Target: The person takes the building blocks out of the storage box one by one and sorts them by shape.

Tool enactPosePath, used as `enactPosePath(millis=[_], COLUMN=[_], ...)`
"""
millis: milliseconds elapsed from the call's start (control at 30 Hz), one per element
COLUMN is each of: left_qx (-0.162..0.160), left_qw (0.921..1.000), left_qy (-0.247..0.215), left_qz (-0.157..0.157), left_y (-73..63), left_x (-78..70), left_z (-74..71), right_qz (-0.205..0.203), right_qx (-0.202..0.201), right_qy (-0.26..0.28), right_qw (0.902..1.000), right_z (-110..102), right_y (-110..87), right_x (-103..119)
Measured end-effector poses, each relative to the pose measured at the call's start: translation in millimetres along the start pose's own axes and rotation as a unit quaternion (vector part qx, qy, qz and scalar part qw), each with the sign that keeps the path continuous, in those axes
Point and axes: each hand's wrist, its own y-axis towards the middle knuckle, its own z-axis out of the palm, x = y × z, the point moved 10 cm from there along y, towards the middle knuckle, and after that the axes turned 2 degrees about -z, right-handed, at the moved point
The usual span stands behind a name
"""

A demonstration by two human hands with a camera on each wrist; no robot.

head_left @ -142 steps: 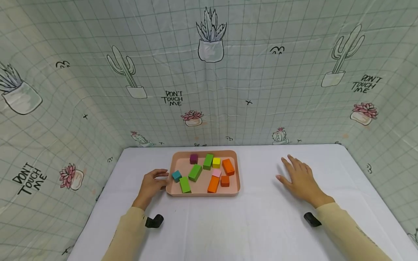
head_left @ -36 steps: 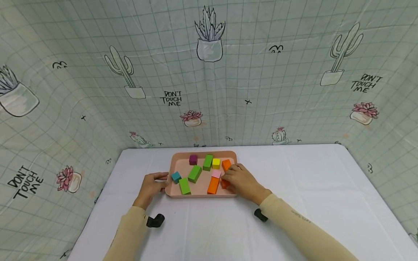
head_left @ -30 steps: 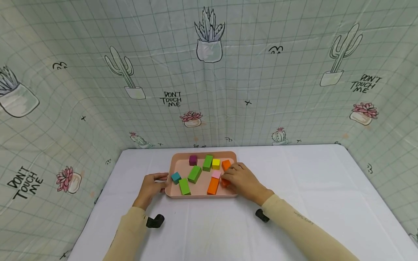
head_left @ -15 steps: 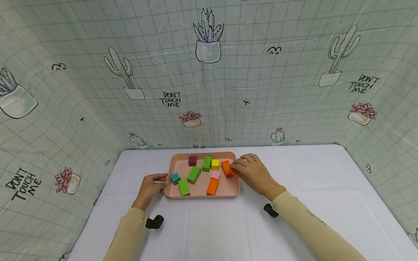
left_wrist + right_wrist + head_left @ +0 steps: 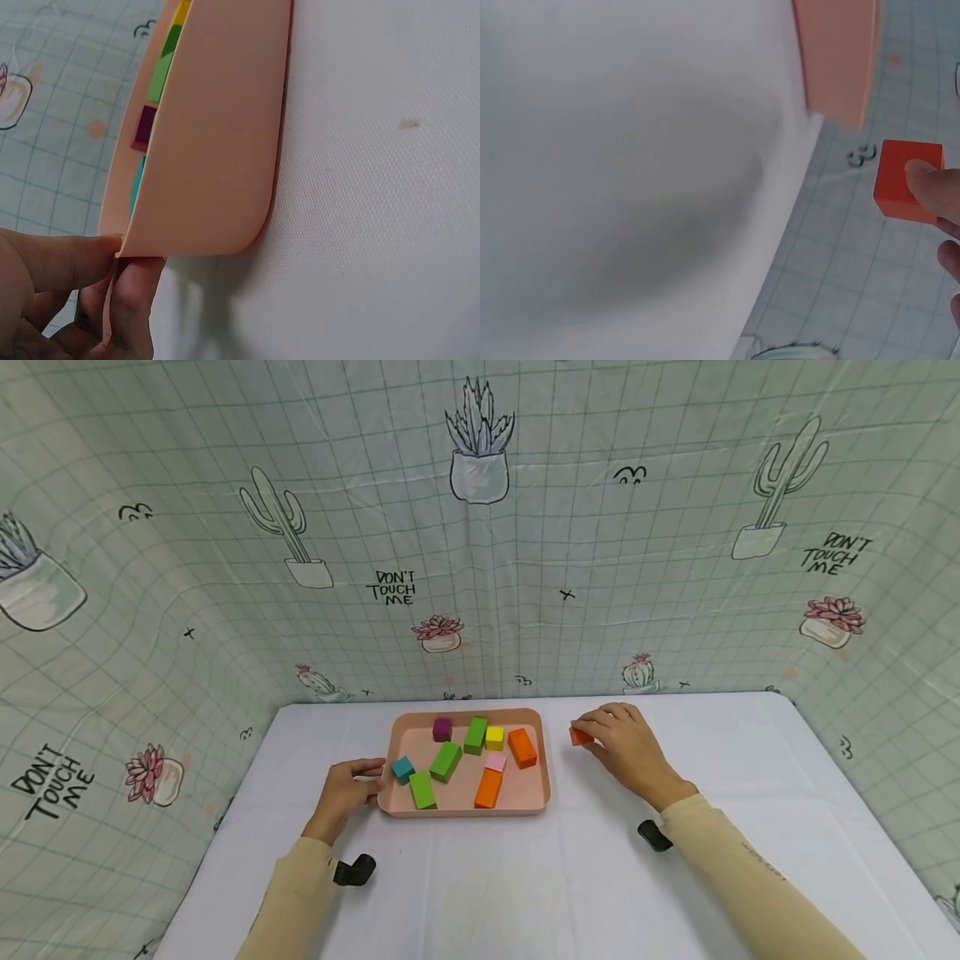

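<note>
My left hand [image 5: 349, 793] pinches the left rim of a shallow pink tray [image 5: 468, 812]; the left wrist view shows thumb and fingers on either side of the tray's wall [image 5: 210, 135]. To the right of the tray, my right hand [image 5: 630, 747] holds a small orange cube [image 5: 580, 737] above the table. In the right wrist view the thumb lies on one face of the orange cube [image 5: 904, 180]. Inside the tray are several green blocks [image 5: 446, 762], two orange blocks [image 5: 522, 748], and purple [image 5: 442, 730], yellow [image 5: 495, 738], pink [image 5: 496, 762] and teal [image 5: 403, 769] cubes.
The table [image 5: 480, 885] has a white cover. Behind it and at both sides hangs a checked cloth [image 5: 525, 543] printed with potted cacti. Black wrist-worn pieces [image 5: 355, 870] show at both sleeves.
My right hand came from the right to the tray, took the small orange cube from its right side, and carried it out over the right rim. The left hand stays at the tray.
</note>
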Motion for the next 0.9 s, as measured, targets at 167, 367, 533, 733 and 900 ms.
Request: enactPosePath(millis=[167, 367, 533, 733, 900], left_qx=[0.001, 0.001, 0.000, -0.003, -0.005], left_qw=[1.0000, 1.0000, 1.0000, 1.0000, 1.0000], left_qy=[0.000, 0.002, 0.001, 0.001, 0.000], left_qz=[0.002, 0.003, 0.004, 0.004, 0.004], left_y=[0.7, 1.5, 1.2, 0.8, 0.4], left_x=[-0.3, 0.0, -0.1, -0.1, 0.2], left_z=[0.0, 0.0, 0.6, 0.6, 0.1], right_qz=[0.030, 0.047, 0.055, 0.066, 0.069], right_qx=[0.009, 0.021, 0.037, 0.052, 0.054], right_qy=[-0.003, -0.002, -0.004, -0.005, -0.001], right_qw=[0.9995, 0.9987, 0.9978, 0.9965, 0.9961], right_z=[0, 7, 15, 22, 25], right_y=[-10.0, -21.4, -28.3, -33.3, -35.5], right_x=[-22, -42, -54, -63, -67])
